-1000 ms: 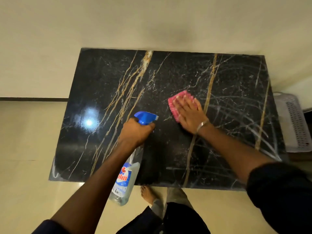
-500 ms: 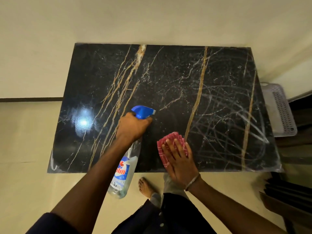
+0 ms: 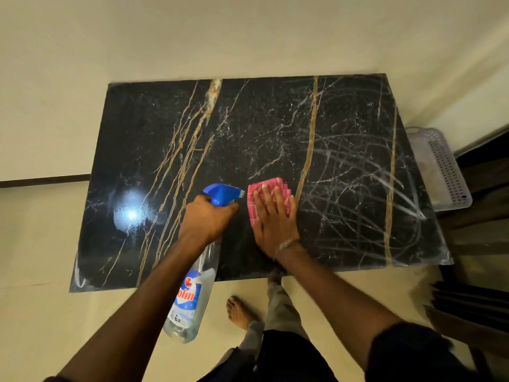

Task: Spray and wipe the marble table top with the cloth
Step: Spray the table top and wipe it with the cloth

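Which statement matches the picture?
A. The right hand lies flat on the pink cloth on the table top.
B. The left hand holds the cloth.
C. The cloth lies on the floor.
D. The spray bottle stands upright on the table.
A: the right hand presses flat on the pink cloth on the marble table top, while the left hand grips the spray bottle.

Cream wall [image 3: 192, 37], beige floor [image 3: 35, 312], pale perforated basket [image 3: 443, 172] at right.

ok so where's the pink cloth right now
In the head view the pink cloth lies flat on the marble table top, near the middle of its front half, pressed under the right hand, just right of the spray bottle nozzle.
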Demonstrator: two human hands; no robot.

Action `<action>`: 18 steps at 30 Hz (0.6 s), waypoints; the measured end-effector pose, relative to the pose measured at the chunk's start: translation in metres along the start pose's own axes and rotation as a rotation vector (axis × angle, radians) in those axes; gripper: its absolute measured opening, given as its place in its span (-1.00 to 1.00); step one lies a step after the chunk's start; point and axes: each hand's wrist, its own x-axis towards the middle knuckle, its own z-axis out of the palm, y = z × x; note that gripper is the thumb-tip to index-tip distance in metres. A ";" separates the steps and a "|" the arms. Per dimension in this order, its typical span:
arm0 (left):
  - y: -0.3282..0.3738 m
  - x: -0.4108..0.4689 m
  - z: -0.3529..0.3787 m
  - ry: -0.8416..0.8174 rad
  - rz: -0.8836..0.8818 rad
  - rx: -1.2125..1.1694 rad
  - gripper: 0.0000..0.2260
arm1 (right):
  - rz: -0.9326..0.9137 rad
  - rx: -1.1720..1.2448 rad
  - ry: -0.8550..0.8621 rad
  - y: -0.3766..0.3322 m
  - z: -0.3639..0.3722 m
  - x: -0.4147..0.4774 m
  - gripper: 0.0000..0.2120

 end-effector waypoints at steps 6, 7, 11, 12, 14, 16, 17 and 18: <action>0.004 -0.001 0.001 -0.017 0.004 -0.025 -0.51 | -0.076 0.060 0.065 -0.019 0.038 -0.108 -0.37; 0.004 -0.001 0.002 -0.023 0.006 -0.029 -0.51 | -0.097 0.044 0.061 -0.015 0.038 -0.110 -0.38; 0.003 -0.002 0.001 -0.037 0.014 -0.045 -0.51 | -0.093 -0.008 0.072 0.022 0.032 -0.095 -0.34; 0.002 -0.001 -0.001 -0.042 0.016 -0.045 -0.50 | -0.032 -0.016 0.075 0.036 0.030 -0.094 -0.32; -0.002 0.000 -0.005 -0.044 0.028 -0.026 -0.50 | 0.101 -0.025 0.094 0.064 0.024 -0.098 -0.33; -0.004 0.001 -0.007 -0.047 0.030 -0.022 -0.51 | 0.163 -0.025 0.105 0.077 0.023 -0.109 -0.35; -0.003 0.002 -0.007 -0.052 0.031 -0.024 -0.50 | 0.171 -0.031 0.104 0.077 0.022 -0.115 -0.35; -0.002 0.003 -0.007 -0.058 0.029 -0.025 -0.49 | 0.170 -0.034 0.099 0.073 0.024 -0.120 -0.35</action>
